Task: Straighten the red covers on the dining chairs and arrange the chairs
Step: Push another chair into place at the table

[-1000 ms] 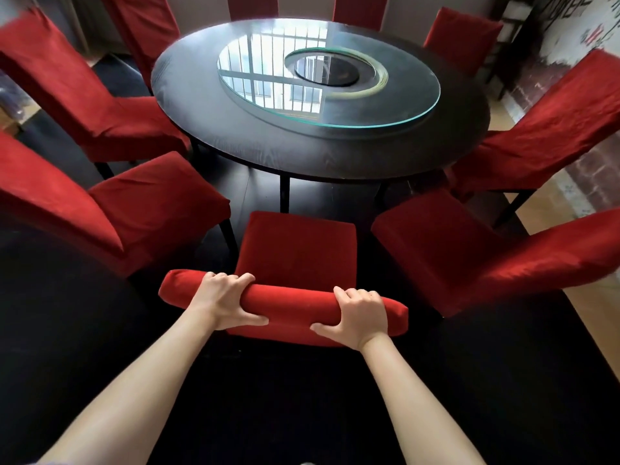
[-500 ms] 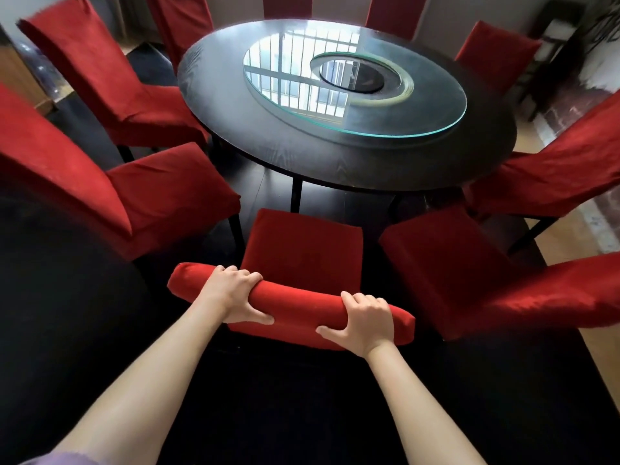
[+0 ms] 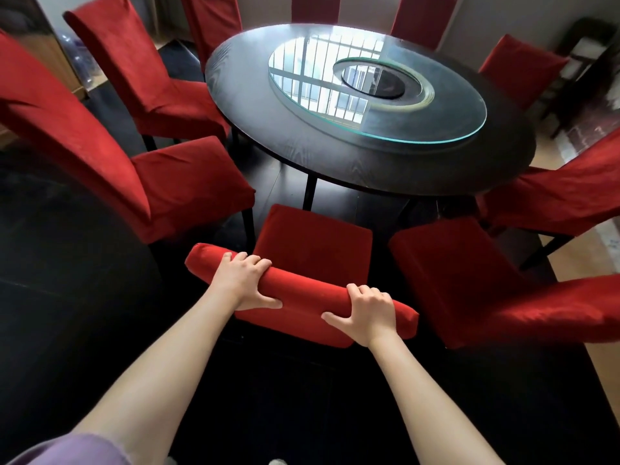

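A dining chair in a red cover (image 3: 315,243) stands right in front of me, its seat pointing at the round dark table (image 3: 255,95). My left hand (image 3: 243,283) grips the top of its backrest near the left end, fingers over the far side and thumb on the near side. My right hand (image 3: 367,310) grips the same top edge near the right end. The cover lies smooth on the seat.
Red-covered chairs ring the table: two on the left (image 3: 167,186) (image 3: 157,82), two on the right (image 3: 469,273) (image 3: 563,193), several at the far side. A glass turntable (image 3: 436,105) lies on the table. Dark floor lies under me; lighter wood floor (image 3: 604,280) shows at right.
The view has shifted to the left, so the table and chairs sit further right in frame. Both hands keep their grip on the backrest top, and the chair looks slightly turned.
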Tool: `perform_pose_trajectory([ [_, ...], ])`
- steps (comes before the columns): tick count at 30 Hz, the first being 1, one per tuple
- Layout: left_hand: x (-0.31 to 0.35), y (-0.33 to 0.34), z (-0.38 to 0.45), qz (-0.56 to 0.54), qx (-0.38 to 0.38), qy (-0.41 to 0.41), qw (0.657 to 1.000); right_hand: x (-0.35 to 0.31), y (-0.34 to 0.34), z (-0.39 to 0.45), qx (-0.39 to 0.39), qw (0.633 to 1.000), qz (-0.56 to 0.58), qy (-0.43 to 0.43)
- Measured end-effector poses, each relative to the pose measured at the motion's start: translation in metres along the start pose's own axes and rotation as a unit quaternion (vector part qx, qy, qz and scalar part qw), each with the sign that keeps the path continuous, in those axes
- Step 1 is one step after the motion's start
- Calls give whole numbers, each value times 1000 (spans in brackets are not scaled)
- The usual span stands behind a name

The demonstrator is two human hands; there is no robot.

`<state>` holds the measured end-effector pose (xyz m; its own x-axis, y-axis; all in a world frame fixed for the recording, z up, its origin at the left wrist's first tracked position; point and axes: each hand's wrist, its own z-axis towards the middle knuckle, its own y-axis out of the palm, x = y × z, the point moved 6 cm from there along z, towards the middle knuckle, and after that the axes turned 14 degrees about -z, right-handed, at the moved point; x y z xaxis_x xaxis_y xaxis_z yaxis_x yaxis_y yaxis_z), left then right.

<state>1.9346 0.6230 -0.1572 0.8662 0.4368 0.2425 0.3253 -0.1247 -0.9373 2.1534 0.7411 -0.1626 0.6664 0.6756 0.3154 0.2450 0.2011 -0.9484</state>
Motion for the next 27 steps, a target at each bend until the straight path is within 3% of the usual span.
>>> perform_pose_trajectory([
  [5, 1, 0, -4, -7, 0, -5, 1000, -4, 0, -5, -51, 998, 34, 9],
  [11, -33, -24, -16, 2, 29, -2, 1000, -28, -28, -8, -41, 998, 45, 8],
  [27, -284, -132, -79, 7, 116, -66, 991, -243, -160, 69, 40, 995, 76, -43],
])
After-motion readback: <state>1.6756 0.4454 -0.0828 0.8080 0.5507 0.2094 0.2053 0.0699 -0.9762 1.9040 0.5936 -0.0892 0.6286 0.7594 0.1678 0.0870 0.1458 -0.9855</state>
